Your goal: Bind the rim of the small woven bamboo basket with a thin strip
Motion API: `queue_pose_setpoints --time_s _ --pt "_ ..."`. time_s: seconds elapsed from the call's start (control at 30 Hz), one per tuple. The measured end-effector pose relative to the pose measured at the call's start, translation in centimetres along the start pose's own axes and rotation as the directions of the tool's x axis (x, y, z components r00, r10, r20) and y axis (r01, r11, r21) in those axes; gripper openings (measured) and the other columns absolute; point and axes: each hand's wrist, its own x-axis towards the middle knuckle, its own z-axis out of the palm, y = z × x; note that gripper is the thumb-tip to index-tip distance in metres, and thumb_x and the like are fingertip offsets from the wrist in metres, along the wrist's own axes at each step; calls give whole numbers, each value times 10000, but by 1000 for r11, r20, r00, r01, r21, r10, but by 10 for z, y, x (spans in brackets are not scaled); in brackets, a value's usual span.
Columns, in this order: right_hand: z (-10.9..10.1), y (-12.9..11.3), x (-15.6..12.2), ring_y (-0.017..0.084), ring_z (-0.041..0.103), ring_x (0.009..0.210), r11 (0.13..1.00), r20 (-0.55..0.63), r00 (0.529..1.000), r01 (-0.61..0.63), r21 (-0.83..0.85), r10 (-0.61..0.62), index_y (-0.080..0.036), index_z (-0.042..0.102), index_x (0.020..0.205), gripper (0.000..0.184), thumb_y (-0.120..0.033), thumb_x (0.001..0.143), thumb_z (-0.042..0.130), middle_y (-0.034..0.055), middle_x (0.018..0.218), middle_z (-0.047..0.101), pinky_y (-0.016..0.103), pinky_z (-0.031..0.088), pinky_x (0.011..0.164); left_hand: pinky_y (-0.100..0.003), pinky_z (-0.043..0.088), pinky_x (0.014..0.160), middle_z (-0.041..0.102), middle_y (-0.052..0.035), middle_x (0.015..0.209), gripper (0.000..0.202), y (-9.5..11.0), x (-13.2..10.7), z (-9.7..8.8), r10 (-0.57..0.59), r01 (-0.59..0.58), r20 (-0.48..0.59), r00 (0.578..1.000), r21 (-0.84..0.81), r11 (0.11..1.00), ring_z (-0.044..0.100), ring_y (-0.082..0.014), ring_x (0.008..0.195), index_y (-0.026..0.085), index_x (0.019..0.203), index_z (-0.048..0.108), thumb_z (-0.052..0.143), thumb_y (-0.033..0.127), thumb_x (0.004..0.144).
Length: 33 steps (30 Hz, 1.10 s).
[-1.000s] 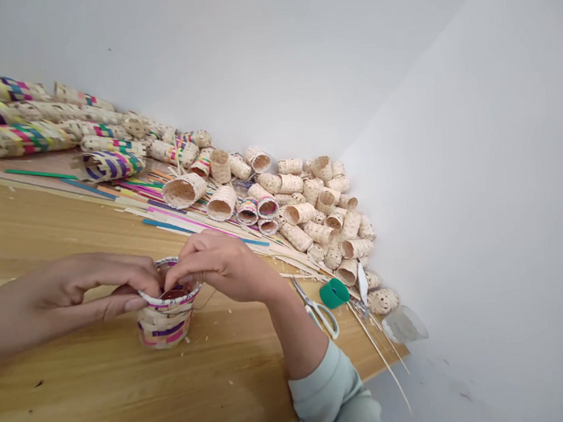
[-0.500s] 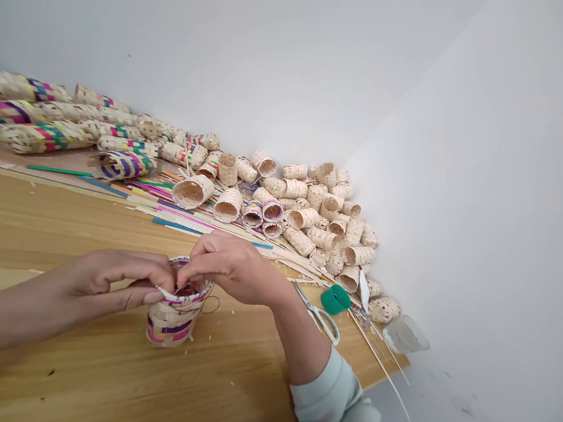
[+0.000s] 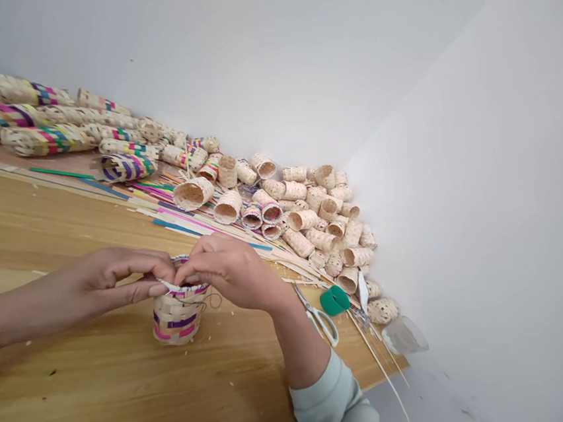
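Observation:
A small woven basket [image 3: 178, 317] with purple and pink bands stands on the wooden table, its rim bound in a pale strip. My left hand [image 3: 123, 276] pinches that rim on the left side, thumb outside and fingers toward the opening. Over the opening, my right hand [image 3: 230, 269] has its thumb and fingertips closed together at the rim, close to the left fingertips. What the right fingertips hold is too small to make out. A thin dark thread [image 3: 214, 301] loops out at the basket's right side.
Scissors [image 3: 316, 315] and a green ring-shaped roll [image 3: 334, 300] lie right of my right forearm. Many plain woven baskets [image 3: 228, 206] are heaped along the wall, with coloured ones [image 3: 48, 139] at the far left. Loose strips [image 3: 178, 226] run along the table; a clear cup [image 3: 404, 335] stands near its right end.
The basket has shifted slightly right and stands more upright. My right fingertips have moved a little left along the rim, closer to my left hand. The thread loop has shifted slightly.

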Motion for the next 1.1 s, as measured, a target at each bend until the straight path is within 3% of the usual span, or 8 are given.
queue_pose_setpoints --time_s 0.17,0.33,0.47,0.6,0.73,0.83,1.0,1.1 --pt "-7 -1 1 106 618 941 973 11 994 -110 203 110 -149 684 1097 185 -55 1006 553 22 1008 700 227 481 891 -210 548 737 800 10 840 330 -12 -1 4 11 -14 -76 997 -39 999 726 -181 821 291 824 782 560 534 845" --pt "-3 -3 3 84 604 817 881 46 964 -258 396 262 -156 627 1028 99 -170 952 690 -4 952 678 189 493 760 -245 550 725 791 1 797 351 -15 -2 8 -51 46 -91 995 -48 998 714 -204 779 302 794 796 586 583 803" --pt "0 -8 3 94 660 914 927 11 970 -237 290 244 -171 665 1058 66 -187 1000 638 9 1025 731 208 512 850 -277 562 762 805 -3 855 386 -21 -1 6 -81 76 -153 985 -36 996 726 -225 812 319 870 815 626 640 767" --pt "5 -12 4 141 636 1153 990 -220 973 -89 -111 63 -196 719 1157 225 -213 1075 510 40 1191 749 304 442 1059 -332 558 906 812 2 958 460 -28 -1 0 -138 139 -399 906 -29 990 720 -261 950 312 865 803 675 723 704" --pt "22 -8 7 153 631 1058 924 -250 964 -7 -383 -96 -246 768 1106 285 -246 1087 484 10 1130 767 315 450 969 -335 581 847 806 -4 917 487 -26 -1 1 -117 113 -434 893 -35 993 717 -267 901 300 838 802 664 747 700" --pt "35 -2 8 154 621 1026 889 -331 929 -5 -459 -166 -251 779 1046 300 -261 1088 482 6 1079 771 316 452 961 -334 592 768 814 -21 892 502 -16 0 5 -107 114 -443 890 -12 993 723 -280 854 300 835 816 635 748 696" --pt "37 -2 6 125 613 1197 879 -336 894 118 -463 -297 -277 749 952 345 -191 1080 440 -29 1139 767 297 405 1167 -289 515 568 805 -3 801 420 5 -2 9 32 62 -537 843 156 986 687 -251 709 343 770 809 568 685 737" --pt "33 -14 5 61 668 1101 876 -336 857 233 -422 -390 -265 712 920 446 -178 1103 315 -55 1043 783 261 336 1248 -304 499 594 828 -13 869 484 9 -3 1 -32 155 -589 807 159 975 705 -260 733 324 849 818 531 693 725"
